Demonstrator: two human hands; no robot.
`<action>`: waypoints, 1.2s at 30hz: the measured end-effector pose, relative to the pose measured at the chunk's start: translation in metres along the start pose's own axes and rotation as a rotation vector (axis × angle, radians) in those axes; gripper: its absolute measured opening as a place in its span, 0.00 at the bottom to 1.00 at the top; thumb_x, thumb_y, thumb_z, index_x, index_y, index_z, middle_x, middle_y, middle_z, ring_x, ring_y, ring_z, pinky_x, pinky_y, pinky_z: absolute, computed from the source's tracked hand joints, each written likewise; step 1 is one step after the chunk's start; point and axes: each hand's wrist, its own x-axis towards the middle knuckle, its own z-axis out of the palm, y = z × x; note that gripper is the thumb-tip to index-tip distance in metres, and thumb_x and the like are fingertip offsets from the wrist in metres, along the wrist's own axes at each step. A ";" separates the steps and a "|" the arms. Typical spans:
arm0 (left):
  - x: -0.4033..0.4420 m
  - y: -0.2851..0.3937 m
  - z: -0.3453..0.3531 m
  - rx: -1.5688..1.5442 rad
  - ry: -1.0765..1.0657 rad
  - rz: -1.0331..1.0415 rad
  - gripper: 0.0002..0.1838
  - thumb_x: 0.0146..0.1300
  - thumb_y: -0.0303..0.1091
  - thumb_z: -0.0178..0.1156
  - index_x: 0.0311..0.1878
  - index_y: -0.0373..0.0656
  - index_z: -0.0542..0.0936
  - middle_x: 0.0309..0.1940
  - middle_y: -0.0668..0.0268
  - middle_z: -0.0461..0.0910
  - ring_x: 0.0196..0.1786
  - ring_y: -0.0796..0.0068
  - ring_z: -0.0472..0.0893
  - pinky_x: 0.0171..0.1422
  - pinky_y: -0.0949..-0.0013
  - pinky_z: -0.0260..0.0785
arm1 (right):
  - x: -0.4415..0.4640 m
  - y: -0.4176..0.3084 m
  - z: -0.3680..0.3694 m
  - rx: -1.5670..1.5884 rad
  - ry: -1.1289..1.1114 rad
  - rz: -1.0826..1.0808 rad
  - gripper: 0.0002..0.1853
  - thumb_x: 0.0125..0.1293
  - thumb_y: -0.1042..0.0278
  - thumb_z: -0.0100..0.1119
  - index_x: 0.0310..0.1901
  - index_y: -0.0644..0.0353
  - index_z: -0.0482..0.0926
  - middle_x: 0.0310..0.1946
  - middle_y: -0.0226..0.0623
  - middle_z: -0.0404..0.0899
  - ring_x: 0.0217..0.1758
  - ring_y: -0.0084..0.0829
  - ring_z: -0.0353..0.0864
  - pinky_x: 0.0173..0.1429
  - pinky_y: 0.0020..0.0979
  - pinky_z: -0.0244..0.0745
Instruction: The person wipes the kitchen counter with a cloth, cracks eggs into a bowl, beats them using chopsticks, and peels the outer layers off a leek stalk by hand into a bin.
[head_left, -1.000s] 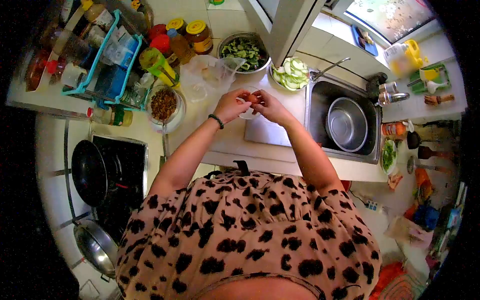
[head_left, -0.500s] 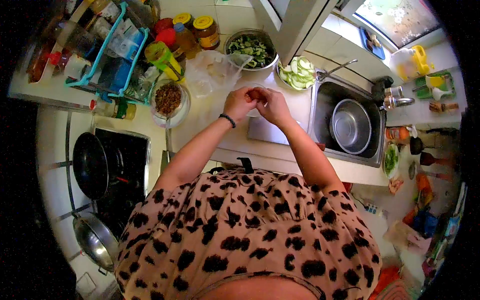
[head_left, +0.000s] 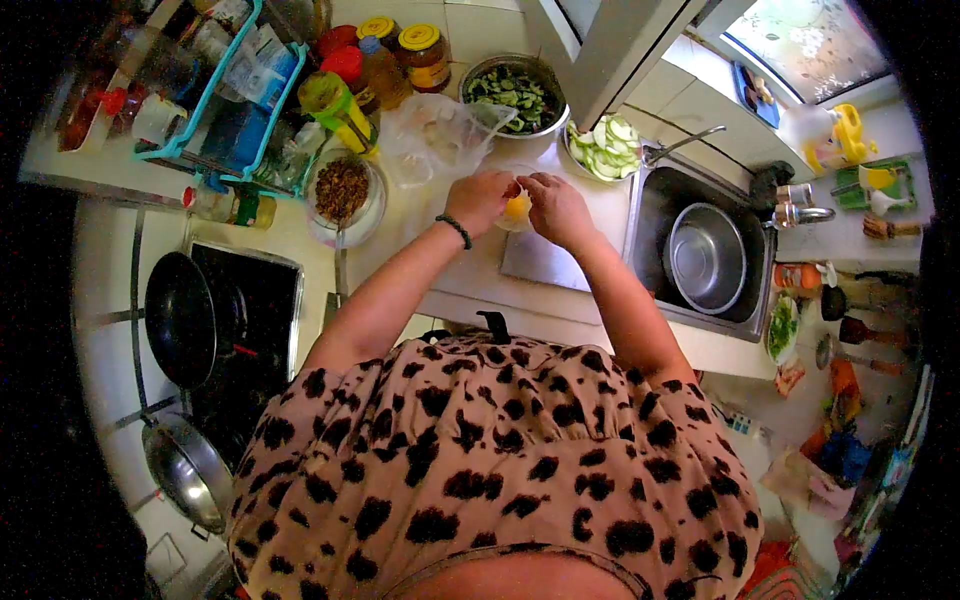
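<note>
Over a small clear bowl [head_left: 509,224], my left hand [head_left: 480,200] and my right hand [head_left: 560,208] meet at the fingertips, both closed. Between them is a brownish eggshell [head_left: 513,187], mostly covered by my fingers. Orange-yellow egg [head_left: 517,207] shows just below, at the bowl. Close to my right wrist, a flat metal blade like a cleaver's [head_left: 545,262] lies on the counter. A crumpled clear plastic bag [head_left: 430,140] rests beyond my left hand.
Behind my hands stand a bowl of chopped greens [head_left: 515,95] and a plate of sliced pale-green vegetable [head_left: 606,150]. A sink [head_left: 650,240] holding a metal basin [head_left: 708,258] is right. Left are a bowl of brown crumbly food [head_left: 342,192], the stove [head_left: 285,270] and a black pan [head_left: 180,320].
My fingertips have parted slightly, and orange-yellow egg now shows beneath them. My right hand has tilted a little. The whole view has shifted slightly.
</note>
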 end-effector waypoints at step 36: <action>-0.041 -0.003 0.013 -1.651 -0.367 -0.605 0.14 0.63 0.30 0.55 0.53 0.47 0.69 0.43 0.69 0.78 0.40 0.75 0.80 0.37 0.73 0.75 | -0.031 -0.037 0.018 1.073 0.190 0.464 0.22 0.59 0.66 0.61 0.56 0.56 0.73 0.48 0.39 0.77 0.52 0.32 0.75 0.59 0.33 0.67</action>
